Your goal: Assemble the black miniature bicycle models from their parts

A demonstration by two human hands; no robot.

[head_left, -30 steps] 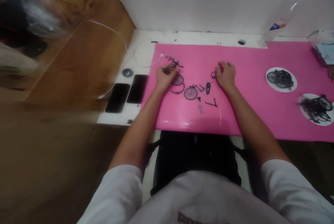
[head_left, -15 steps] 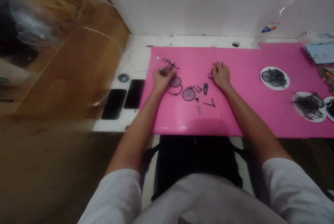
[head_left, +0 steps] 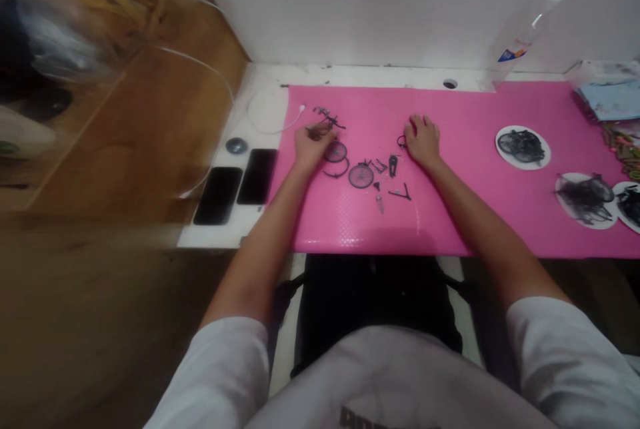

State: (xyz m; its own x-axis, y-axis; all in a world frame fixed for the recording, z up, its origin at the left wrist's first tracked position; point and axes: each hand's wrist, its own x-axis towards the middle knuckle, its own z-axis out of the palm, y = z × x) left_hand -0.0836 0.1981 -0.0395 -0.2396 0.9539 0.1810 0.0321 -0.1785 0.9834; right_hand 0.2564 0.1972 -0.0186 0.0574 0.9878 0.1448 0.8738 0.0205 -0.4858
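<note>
From where I stand, I would judge the step in hand to be the handling of single small parts on the glossy pink mat point(head_left: 350, 236), which covers much of the white tabletop point(head_left: 193, 237). The next move, I think, calls for a light fingertip touch, as the pieces are slender and lie close together.

The left hand point(head_left: 313, 146) is at the far left of the spread, its thumb and fingers curled inward beside a thin black branching part point(head_left: 334, 121); I cannot tell whether they pinch it. Just nearer lie a dark spoked wheel point(head_left: 336, 152) and a thin black curved strip point(head_left: 338, 170).

The right hand point(head_left: 423, 141) is low over the mat to the right, fingers slightly apart and bent downward. A small thin black loop point(head_left: 401, 141) shows at its left edge; whether the fingers grip it, I cannot make out.

Between and nearer than the hands are a second dark spoked wheel point(head_left: 361, 176), a flat black oblong piece point(head_left: 393, 166) and a black angled rod point(head_left: 401, 194).
</note>
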